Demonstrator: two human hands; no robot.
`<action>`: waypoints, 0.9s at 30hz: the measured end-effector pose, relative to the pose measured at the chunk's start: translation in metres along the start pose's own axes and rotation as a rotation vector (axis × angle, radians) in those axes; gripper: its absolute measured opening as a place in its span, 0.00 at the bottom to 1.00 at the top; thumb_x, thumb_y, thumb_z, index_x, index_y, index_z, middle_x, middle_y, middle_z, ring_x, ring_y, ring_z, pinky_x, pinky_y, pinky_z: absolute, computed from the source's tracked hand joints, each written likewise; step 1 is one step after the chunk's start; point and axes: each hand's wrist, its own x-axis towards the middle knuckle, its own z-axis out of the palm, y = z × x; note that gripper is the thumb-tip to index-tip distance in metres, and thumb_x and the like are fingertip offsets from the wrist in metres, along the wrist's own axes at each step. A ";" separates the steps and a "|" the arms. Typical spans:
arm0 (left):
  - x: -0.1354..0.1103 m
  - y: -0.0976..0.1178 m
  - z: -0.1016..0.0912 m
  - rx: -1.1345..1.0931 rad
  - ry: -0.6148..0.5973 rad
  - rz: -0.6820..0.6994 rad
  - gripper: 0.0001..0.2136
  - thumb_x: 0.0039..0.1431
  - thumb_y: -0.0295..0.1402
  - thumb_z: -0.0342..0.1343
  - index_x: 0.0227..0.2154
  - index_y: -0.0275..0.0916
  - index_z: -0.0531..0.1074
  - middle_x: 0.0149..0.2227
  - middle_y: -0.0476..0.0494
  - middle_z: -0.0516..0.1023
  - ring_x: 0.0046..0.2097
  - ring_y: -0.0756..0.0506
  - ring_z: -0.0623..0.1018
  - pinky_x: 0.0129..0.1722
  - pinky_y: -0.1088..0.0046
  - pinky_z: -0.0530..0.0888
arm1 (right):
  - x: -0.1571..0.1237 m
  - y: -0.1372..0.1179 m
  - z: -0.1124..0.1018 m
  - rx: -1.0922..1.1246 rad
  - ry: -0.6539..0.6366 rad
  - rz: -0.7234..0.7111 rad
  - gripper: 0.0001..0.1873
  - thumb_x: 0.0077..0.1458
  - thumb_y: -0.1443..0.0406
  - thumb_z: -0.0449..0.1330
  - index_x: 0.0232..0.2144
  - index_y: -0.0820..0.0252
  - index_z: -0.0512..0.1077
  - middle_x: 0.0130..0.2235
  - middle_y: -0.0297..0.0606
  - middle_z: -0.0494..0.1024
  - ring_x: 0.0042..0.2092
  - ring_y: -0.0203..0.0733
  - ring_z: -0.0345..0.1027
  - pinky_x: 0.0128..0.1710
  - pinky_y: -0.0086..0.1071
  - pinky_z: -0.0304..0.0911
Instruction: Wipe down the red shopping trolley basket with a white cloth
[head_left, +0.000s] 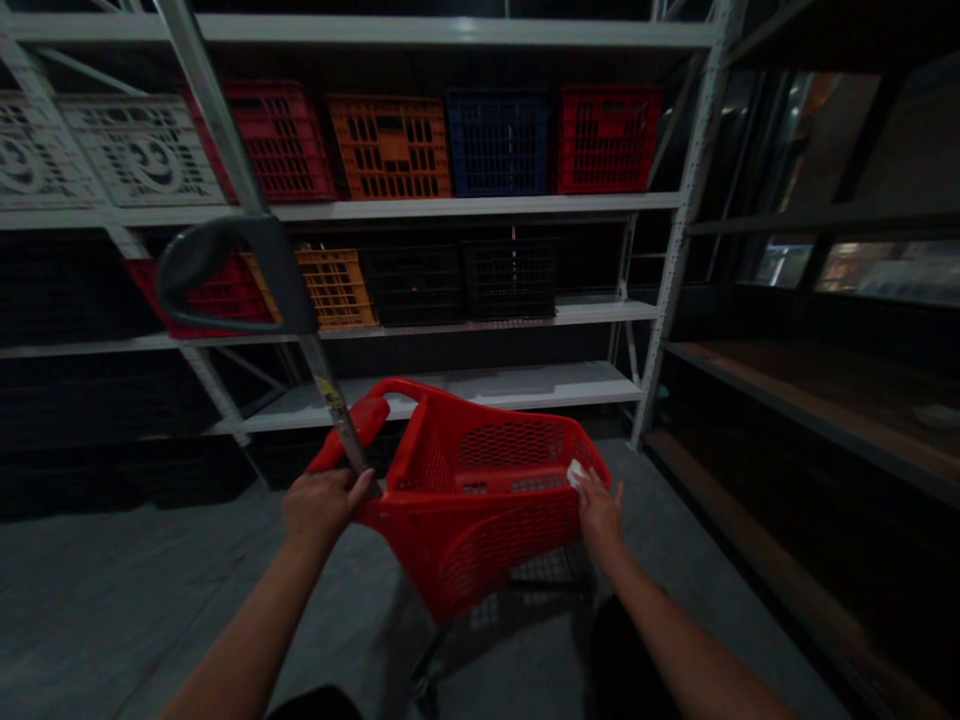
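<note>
A red plastic shopping basket cart (480, 500) stands on the floor right in front of me, tilted. Its long metal pull handle (247, 190) rises up and to the left, ending in a dark grip (225, 270). My left hand (324, 503) is wrapped round the lower end of that handle where it joins the basket. My right hand (598, 508) rests on the basket's right rim with fingers spread, pressing a small white cloth (576, 472) against the plastic.
Grey metal shelving (450, 208) fills the wall ahead, holding white, red, orange, blue and black plastic crates (390, 145). A wooden-shelved rack (810, 390) runs along the right. Grey concrete floor (112, 600) lies to the left.
</note>
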 end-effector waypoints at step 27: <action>0.000 0.002 -0.004 0.000 -0.024 0.001 0.27 0.56 0.49 0.36 0.23 0.38 0.76 0.23 0.39 0.77 0.28 0.43 0.74 0.29 0.70 0.62 | 0.009 0.049 -0.010 -0.076 -0.063 0.155 0.18 0.58 0.67 0.45 0.43 0.52 0.72 0.49 0.38 0.72 0.58 0.49 0.54 0.53 0.62 0.17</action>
